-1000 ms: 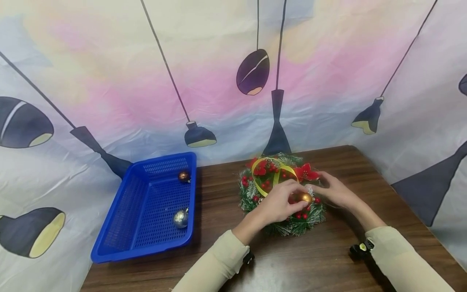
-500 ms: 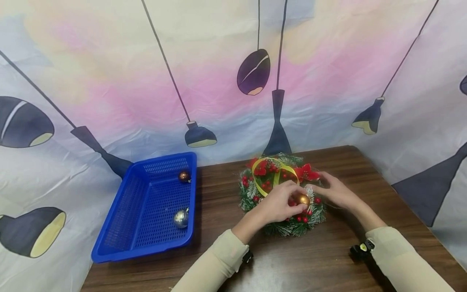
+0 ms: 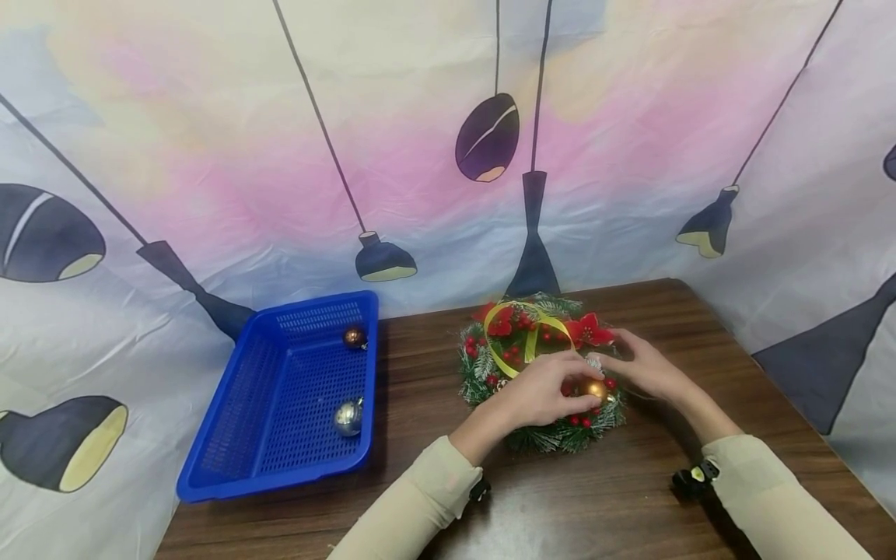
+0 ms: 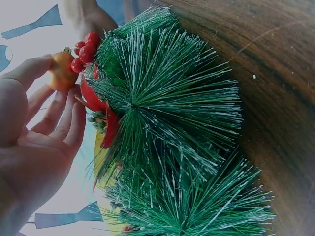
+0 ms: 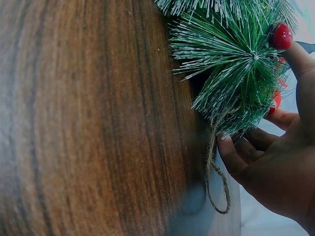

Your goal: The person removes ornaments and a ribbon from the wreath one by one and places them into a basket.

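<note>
One golden ball (image 4: 63, 73) is pinched in the left hand (image 3: 544, 390) beside the wreath (image 4: 172, 113), which the right hand (image 3: 645, 365) grips.

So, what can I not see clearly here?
Head view: part of the wreath, behind the left hand; both sleeves, cut off by the bottom edge.
Left wrist view: part of the right hand, cut off by the top edge.
Right wrist view: its wrist end, cut off by the right edge.

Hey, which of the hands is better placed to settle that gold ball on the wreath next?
Probably the left hand: it pinches the gold ball right by the wreath. The right hand grips the wreath's edge, so it seems better suited to steadying.
</note>
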### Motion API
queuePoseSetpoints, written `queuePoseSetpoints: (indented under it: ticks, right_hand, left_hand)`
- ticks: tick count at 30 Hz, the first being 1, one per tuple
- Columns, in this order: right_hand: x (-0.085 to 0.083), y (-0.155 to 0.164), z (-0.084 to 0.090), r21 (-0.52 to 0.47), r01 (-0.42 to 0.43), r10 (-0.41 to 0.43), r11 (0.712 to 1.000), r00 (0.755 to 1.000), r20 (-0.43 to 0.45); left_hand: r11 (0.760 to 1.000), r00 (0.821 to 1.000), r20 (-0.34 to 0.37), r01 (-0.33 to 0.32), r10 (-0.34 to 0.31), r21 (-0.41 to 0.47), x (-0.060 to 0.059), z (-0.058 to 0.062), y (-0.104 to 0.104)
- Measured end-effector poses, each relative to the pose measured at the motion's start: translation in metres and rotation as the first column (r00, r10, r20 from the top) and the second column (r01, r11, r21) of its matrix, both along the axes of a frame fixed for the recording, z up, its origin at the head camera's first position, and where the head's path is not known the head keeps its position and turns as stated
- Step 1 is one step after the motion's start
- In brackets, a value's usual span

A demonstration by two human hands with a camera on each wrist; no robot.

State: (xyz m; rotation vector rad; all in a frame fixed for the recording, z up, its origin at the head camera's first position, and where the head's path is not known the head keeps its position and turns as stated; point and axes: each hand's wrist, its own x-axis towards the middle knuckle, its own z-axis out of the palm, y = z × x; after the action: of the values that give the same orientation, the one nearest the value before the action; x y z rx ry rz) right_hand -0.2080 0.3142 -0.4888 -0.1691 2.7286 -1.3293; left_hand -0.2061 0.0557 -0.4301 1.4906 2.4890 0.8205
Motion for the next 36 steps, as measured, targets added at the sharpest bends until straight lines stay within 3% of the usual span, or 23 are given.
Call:
queuePoseSetpoints:
  ticks: [7,14,24,36]
  right_hand:
    - [-0.001,0.001,-0.002,0.0,-0.003,0.003,1.0,1.0,-0.002]
    - [-0.001,0.001,-0.003,0.004,0.001,-0.001,1.0,1.0,-0.012]
    - [0.0,0.003,-0.005,-0.01,-0.013,0.013,1.0,1.0,-0.01]
    - [0.0,0.002,-0.005,-0.012,-0.011,0.011,1.0,1.0,-0.018]
  left_hand:
    - [0.993,0.993,-0.087,0.068,-0.076,-0.1,0.0,0.005,0.006]
    - [0.985,0.994,-0.03,0.103,-0.108,-0.14,0.0,0.007,0.009]
    - [0.978,0.986,0.001,0.165,-0.166,-0.128,-0.003,0.014,0.021]
    - [0.996,0.997,0.044,0.069,-0.066,-0.051,-0.001,0.013,0.008]
